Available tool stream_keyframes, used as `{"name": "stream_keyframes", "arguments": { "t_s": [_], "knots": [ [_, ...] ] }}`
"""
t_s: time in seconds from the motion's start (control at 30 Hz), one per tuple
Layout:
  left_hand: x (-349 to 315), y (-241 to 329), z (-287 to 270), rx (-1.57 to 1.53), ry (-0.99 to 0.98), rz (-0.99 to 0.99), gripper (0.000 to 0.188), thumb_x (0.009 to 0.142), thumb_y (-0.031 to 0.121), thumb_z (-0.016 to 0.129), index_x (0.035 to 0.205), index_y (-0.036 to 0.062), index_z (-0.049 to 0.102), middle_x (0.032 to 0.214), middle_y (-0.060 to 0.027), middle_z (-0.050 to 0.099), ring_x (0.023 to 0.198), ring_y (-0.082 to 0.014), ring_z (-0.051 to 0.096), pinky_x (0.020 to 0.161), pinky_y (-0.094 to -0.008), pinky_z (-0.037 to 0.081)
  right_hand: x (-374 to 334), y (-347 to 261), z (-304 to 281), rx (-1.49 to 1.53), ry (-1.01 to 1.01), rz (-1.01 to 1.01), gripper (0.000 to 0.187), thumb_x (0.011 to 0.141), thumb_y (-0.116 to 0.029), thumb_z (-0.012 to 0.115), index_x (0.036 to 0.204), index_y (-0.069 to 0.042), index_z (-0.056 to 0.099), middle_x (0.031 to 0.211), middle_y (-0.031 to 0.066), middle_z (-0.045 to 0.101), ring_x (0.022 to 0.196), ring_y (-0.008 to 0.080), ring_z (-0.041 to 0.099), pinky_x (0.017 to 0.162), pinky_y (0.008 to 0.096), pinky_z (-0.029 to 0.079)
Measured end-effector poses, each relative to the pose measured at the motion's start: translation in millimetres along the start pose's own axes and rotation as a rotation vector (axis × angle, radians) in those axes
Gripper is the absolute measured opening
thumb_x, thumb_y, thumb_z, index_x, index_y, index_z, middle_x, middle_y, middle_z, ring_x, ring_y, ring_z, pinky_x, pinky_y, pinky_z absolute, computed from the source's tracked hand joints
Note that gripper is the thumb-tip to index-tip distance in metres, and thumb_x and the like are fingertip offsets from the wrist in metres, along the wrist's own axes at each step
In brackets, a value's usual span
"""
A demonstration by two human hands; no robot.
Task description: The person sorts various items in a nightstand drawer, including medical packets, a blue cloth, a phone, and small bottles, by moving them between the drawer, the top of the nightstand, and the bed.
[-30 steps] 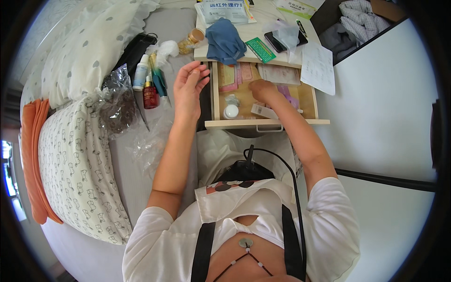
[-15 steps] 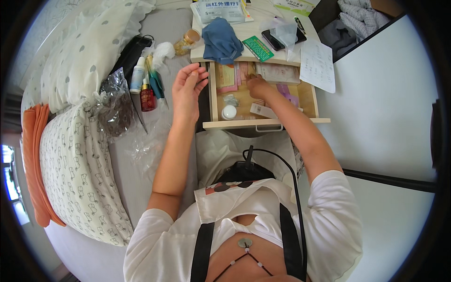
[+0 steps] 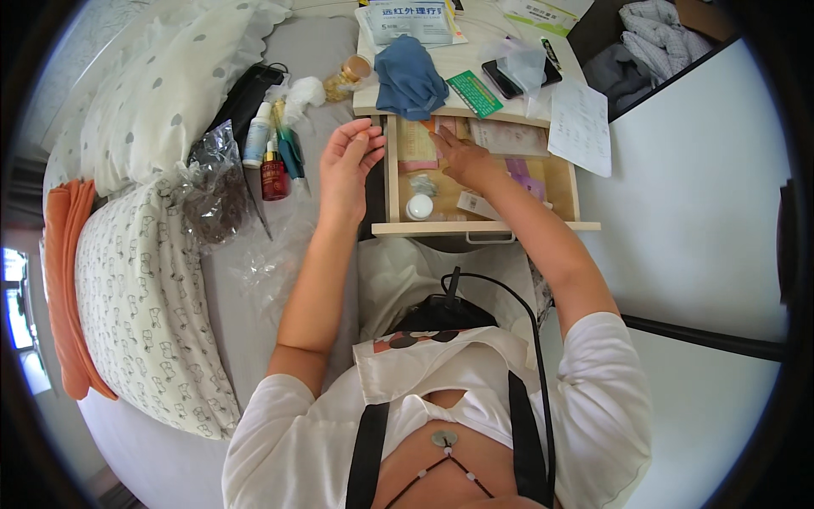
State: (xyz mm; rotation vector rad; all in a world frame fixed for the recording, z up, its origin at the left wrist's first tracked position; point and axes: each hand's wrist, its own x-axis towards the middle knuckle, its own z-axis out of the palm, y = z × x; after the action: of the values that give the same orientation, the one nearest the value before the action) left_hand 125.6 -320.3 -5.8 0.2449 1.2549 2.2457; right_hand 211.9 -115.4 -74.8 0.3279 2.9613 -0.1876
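My right hand (image 3: 465,163) reaches into the pulled-out wooden drawer (image 3: 585,226), fingers spread over flat papers (image 3: 417,146) at its back left. I see nothing held in it. Just outside the drawer's left side hovers my left hand (image 3: 349,163), fingers loosely curled, slightly apart, with no object visible in them. A round white-lidded jar (image 3: 419,207) stands in the drawer's front left, beside a small clear plastic packet (image 3: 422,183). A small white box (image 3: 477,204) lies under my right forearm. Purple packaging (image 3: 527,180) and a pale flat pack (image 3: 510,137) lie further right and back.
On the tabletop above the drawer are a blue cloth (image 3: 410,78), a green card (image 3: 475,94), a dark phone (image 3: 502,80) and a white paper sheet (image 3: 580,127). The bed at left carries a red dropper bottle (image 3: 273,176), a white bottle (image 3: 256,136) and a plastic bag (image 3: 214,191).
My right hand has drawn back slightly from the drawer's rear, and its fingers have spread. My left hand stays beside the drawer. The whole view has shifted a little.
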Motion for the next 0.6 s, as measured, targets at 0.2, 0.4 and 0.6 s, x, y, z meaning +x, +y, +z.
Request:
{"name": "stream_keyframes", "arguments": {
  "t_s": [0.2,0.4,0.6],
  "knots": [
    [2.4,-0.3,-2.8,-0.001,-0.017,0.029,0.02,0.087,0.01,0.048,0.105,0.0022,0.052,0.097,-0.0078,0.058,0.087,-0.0155,0.057,0.078,-0.0279,0.046,9.9,13.0,4.6,-0.134,0.142,-0.107,0.047,0.077,-0.012,0.055,0.122,-0.011,0.043,0.13,0.0079,0.039,0.104,0.0255,0.053,0.082,0.0364,0.045],
    [5.8,0.0,-6.3,-0.006,0.007,0.043,0.019,0.087,0.01,0.048,0.105,0.0022,0.052,0.096,-0.0078,0.058,0.088,-0.0155,0.057,0.078,-0.0279,0.045,8.0,-7.2,-13.6,-0.108,-0.187,-0.123,0.027,0.077,-0.004,0.05,0.101,-0.01,0.06,0.104,0.0123,0.058,0.096,0.0271,0.057,0.076,0.037,0.047],
    [7.4,-2.9,-6.5,-0.008,-0.006,0.034,0.019,0.087,0.01,0.048,0.104,0.0016,0.052,0.097,-0.0082,0.058,0.087,-0.016,0.057,0.078,-0.0272,0.045,15.0,9.6,11.6,0.06,-0.212,-0.078,0.029,0.077,0.0,0.046,0.098,-0.013,0.063,0.102,0.0134,0.059,0.095,0.0295,0.057,0.078,0.0367,0.046]
  ]
}}
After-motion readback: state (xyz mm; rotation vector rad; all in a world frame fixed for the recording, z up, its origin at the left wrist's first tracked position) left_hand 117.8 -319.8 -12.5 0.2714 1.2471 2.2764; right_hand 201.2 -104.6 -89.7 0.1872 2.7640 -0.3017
